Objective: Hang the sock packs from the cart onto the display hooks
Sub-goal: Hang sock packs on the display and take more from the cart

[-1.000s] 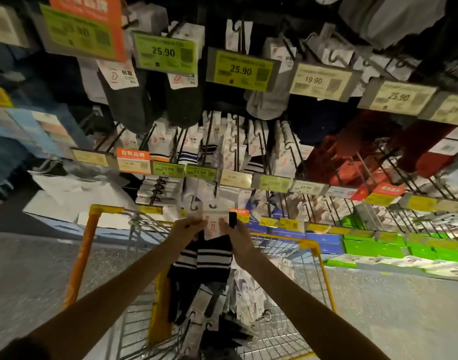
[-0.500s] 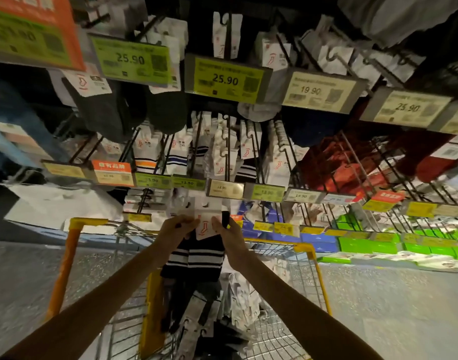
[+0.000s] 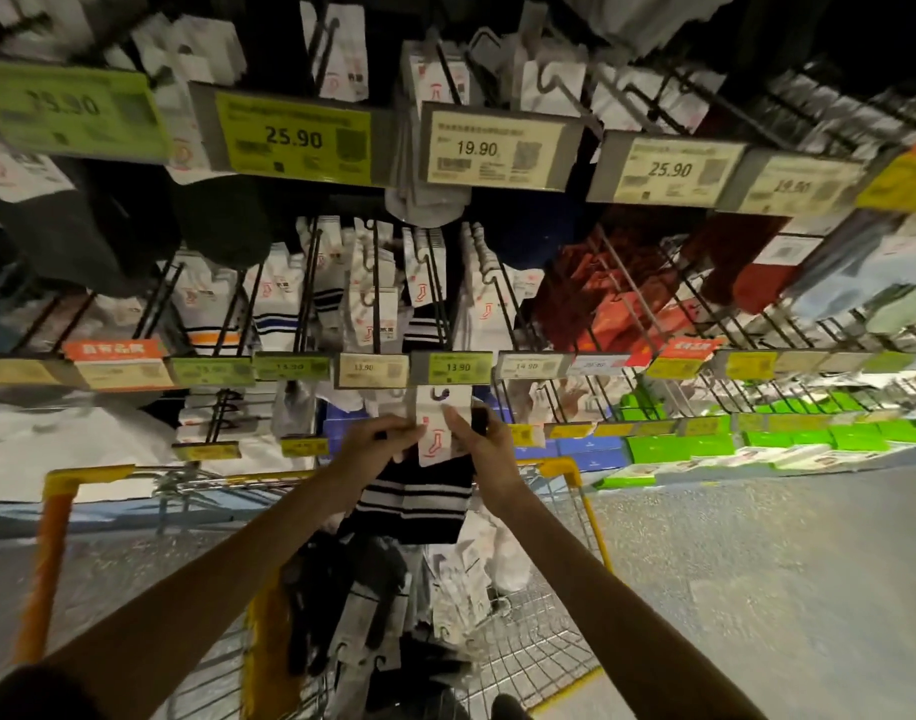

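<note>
Fingers (image 3: 396, 432) of left hand (image 3: 370, 449) curled, pinching the left edge of the pack (image 3: 414, 504) at its card (image 3: 437, 433); right hand (image 3: 492, 452) pinches the card's right edge, thumb on its face. Both hands are on it. Head view, the only one: pack sits centre frame, raised above the cart (image 3: 575, 467), card top just below the 13.90 tag (image 3: 455, 367), slot (image 3: 440, 394) showing, not yet on a hook (image 3: 441, 314). Black-and-white striped socks droop below the card. Small dark thing at the right fingertips, cannot tell what. More packs (image 3: 461, 589) lie in the cart, lower centre. Handling guess: light, soft fabric that flops. Card is the only stiff part and looks thin, so it could bend or tear at the slot. Best hold is probably both card edges just under the slot, keeping it flat to thread over the hook tip behind the tag. The tag may hide that tip.
</note>
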`<action>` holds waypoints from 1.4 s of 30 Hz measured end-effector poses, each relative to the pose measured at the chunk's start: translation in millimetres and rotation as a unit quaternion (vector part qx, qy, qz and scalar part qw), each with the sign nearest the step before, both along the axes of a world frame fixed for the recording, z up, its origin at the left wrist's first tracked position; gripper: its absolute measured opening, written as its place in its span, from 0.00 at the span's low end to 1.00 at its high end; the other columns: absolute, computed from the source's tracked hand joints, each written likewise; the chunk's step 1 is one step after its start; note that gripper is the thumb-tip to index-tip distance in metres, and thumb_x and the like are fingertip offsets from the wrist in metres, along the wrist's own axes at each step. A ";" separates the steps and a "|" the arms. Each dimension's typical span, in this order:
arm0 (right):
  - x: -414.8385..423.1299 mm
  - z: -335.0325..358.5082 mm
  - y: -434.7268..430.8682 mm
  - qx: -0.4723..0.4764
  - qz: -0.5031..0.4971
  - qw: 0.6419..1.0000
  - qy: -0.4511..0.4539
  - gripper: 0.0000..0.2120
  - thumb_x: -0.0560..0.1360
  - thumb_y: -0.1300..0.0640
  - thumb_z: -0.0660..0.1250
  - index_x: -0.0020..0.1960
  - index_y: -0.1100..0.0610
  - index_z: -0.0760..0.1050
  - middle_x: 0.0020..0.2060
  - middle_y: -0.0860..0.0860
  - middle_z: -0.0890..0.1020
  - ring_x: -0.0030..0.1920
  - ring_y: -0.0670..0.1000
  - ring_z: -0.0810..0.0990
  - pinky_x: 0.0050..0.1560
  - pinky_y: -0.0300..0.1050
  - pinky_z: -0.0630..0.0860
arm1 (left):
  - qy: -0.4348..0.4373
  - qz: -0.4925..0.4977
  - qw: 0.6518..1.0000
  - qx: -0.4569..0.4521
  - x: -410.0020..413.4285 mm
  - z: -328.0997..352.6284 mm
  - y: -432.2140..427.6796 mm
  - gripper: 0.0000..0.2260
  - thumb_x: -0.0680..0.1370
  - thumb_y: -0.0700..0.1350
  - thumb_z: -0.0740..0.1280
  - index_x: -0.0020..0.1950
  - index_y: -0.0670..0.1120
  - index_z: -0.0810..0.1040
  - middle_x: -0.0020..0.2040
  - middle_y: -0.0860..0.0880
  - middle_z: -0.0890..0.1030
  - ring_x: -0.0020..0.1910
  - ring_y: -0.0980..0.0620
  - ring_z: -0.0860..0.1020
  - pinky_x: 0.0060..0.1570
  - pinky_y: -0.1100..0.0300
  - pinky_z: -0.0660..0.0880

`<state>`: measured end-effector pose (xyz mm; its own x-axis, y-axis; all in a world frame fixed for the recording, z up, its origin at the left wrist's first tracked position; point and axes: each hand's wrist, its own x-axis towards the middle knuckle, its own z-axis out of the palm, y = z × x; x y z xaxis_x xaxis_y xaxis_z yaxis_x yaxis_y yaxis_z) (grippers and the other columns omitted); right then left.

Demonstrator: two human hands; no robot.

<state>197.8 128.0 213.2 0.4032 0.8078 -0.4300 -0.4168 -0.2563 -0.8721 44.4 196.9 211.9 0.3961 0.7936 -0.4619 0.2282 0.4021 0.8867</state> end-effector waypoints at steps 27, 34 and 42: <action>32.2 -27.4 70.4 -0.042 0.013 0.996 -0.079 0.12 0.77 0.70 0.62 0.42 0.56 0.77 0.37 0.51 0.82 0.38 0.48 0.81 0.39 0.43 0.79 | 0.030 0.123 0.992 0.021 38.4 -21.1 32.6 0.05 0.75 0.43 0.73 0.45 0.44 0.78 0.45 0.43 0.83 0.48 0.49 0.80 0.49 0.55 0.76; 30.3 -30.9 75.1 -0.035 0.044 0.974 -0.218 0.10 0.79 0.66 0.63 0.41 0.56 0.73 0.41 0.61 0.79 0.43 0.58 0.77 0.51 0.58 0.72 | 0.053 0.153 0.985 0.061 49.3 -16.5 35.6 0.12 0.73 0.43 0.76 0.53 0.48 0.79 0.51 0.49 0.82 0.49 0.54 0.77 0.50 0.60 0.73; 45.6 -32.1 55.6 -0.045 0.067 0.976 -0.200 0.07 0.78 0.66 0.65 0.51 0.57 0.80 0.44 0.50 0.85 0.46 0.44 0.84 0.45 0.38 0.77 | 0.151 0.124 0.970 0.145 23.8 -41.7 29.1 0.10 0.70 0.46 0.78 0.48 0.44 0.87 0.52 0.48 0.85 0.56 0.52 0.80 0.50 0.70 0.73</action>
